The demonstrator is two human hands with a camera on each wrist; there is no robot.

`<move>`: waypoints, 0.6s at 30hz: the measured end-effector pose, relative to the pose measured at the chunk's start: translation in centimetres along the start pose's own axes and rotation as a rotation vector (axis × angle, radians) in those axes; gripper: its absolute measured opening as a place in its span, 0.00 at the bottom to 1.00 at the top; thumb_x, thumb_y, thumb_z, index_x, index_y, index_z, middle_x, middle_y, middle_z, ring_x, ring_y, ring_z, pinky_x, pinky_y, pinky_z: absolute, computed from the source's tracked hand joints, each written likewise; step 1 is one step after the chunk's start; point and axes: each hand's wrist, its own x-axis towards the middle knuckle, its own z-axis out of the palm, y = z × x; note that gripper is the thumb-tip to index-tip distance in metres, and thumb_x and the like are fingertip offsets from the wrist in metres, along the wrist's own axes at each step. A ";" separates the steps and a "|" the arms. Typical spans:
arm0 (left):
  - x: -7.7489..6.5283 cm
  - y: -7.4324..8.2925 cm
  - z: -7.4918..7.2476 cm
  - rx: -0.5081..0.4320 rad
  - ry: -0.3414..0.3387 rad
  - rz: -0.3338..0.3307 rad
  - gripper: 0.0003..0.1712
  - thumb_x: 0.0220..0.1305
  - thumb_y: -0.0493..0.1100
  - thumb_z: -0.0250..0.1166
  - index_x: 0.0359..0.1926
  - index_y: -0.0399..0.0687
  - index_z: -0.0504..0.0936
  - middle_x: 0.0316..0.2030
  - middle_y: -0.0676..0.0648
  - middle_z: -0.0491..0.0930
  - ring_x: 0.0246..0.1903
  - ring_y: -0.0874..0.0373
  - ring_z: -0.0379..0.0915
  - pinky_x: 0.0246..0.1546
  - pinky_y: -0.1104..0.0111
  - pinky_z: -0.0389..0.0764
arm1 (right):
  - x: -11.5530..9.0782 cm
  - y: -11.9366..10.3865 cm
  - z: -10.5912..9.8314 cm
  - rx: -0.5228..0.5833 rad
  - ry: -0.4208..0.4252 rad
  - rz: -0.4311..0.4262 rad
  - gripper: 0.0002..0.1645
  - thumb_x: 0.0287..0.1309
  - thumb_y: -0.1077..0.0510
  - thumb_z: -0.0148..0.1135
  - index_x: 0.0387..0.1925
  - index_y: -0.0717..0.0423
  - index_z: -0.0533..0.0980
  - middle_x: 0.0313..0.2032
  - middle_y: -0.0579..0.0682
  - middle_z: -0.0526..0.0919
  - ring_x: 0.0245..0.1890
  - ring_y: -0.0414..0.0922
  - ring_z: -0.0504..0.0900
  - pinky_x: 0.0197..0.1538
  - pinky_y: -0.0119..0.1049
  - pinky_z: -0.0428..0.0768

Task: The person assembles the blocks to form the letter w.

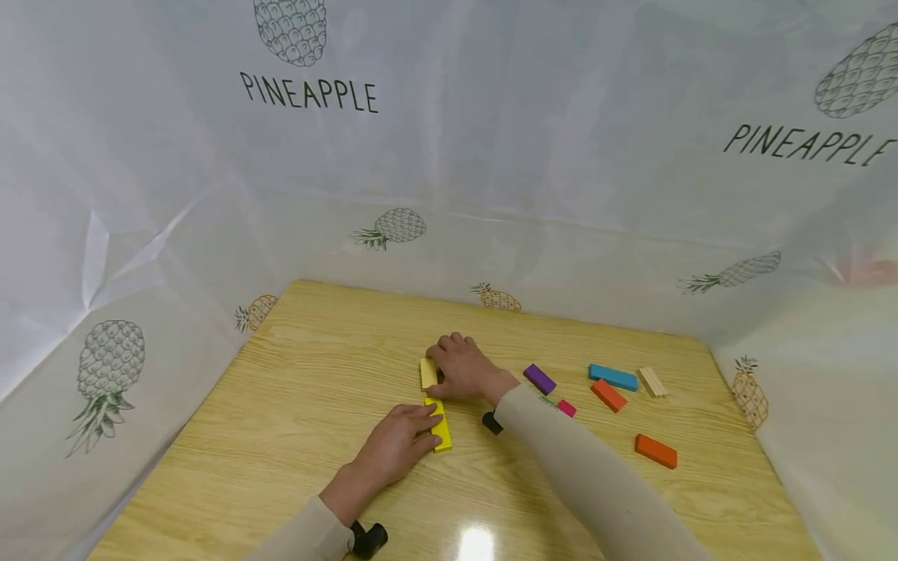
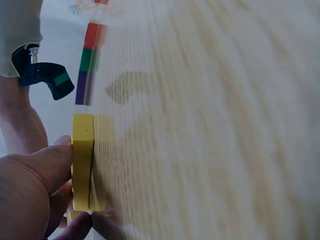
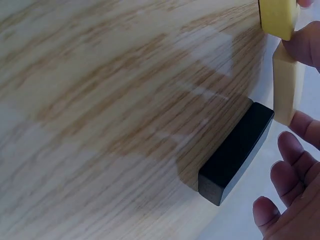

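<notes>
My left hand (image 1: pixel 401 442) pinches a bright yellow block (image 1: pixel 442 431) lying lengthwise on the table, thumb on one long side and fingers across it. In the left wrist view the yellow block (image 2: pixel 82 162) stands on its narrow side. Just beyond it, my right hand (image 1: pixel 463 370) holds a pale wooden block (image 1: pixel 429 375) by its ends, between thumb and a finger. The pale block (image 3: pixel 285 85) lines up end to end with the yellow one in the right wrist view. A black block (image 3: pixel 235 150) lies beside it, under the right hand's fingers and mostly hidden from the head view.
Right of the right arm lie a purple block (image 1: pixel 539 379), a blue block (image 1: pixel 613 377), an orange block (image 1: pixel 608 395), a ridged wooden block (image 1: pixel 652 382) and a red-orange block (image 1: pixel 655 451). A pink-red block (image 1: pixel 566 407) shows beside the sleeve. A pineapple-print sheet (image 1: pixel 449 156) surrounds the wooden table (image 1: pixel 295 405).
</notes>
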 end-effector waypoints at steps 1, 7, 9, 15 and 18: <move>0.0 0.0 0.0 0.001 -0.001 0.001 0.24 0.76 0.50 0.65 0.67 0.47 0.83 0.70 0.49 0.78 0.69 0.48 0.72 0.69 0.50 0.77 | 0.0 0.0 0.0 -0.001 0.001 -0.002 0.38 0.66 0.33 0.66 0.68 0.50 0.75 0.57 0.50 0.77 0.52 0.48 0.71 0.61 0.50 0.74; 0.1 0.1 0.0 -0.005 0.001 0.004 0.24 0.76 0.50 0.65 0.67 0.46 0.83 0.71 0.48 0.77 0.70 0.48 0.72 0.69 0.50 0.76 | 0.0 0.0 0.1 -0.007 -0.020 0.006 0.38 0.67 0.33 0.65 0.69 0.49 0.75 0.58 0.49 0.78 0.53 0.48 0.71 0.62 0.50 0.74; 0.1 0.2 0.0 -0.003 0.001 0.004 0.24 0.77 0.50 0.65 0.67 0.46 0.84 0.71 0.48 0.77 0.70 0.48 0.72 0.69 0.50 0.76 | 0.0 0.0 0.1 -0.002 -0.029 0.012 0.38 0.67 0.33 0.64 0.69 0.48 0.75 0.58 0.49 0.78 0.53 0.48 0.71 0.62 0.50 0.74; 0.1 0.2 0.0 -0.003 0.000 0.002 0.24 0.76 0.50 0.65 0.66 0.45 0.84 0.70 0.48 0.78 0.70 0.47 0.72 0.69 0.50 0.76 | 0.1 0.1 0.3 0.022 -0.046 0.029 0.37 0.69 0.34 0.60 0.71 0.46 0.74 0.58 0.48 0.77 0.52 0.47 0.69 0.62 0.50 0.72; 0.1 0.1 0.0 -0.004 0.002 -0.002 0.24 0.76 0.50 0.65 0.66 0.45 0.84 0.70 0.48 0.78 0.70 0.48 0.72 0.69 0.50 0.76 | 0.1 0.1 0.5 0.019 -0.050 0.029 0.34 0.72 0.36 0.56 0.72 0.45 0.74 0.58 0.49 0.77 0.53 0.47 0.69 0.63 0.51 0.72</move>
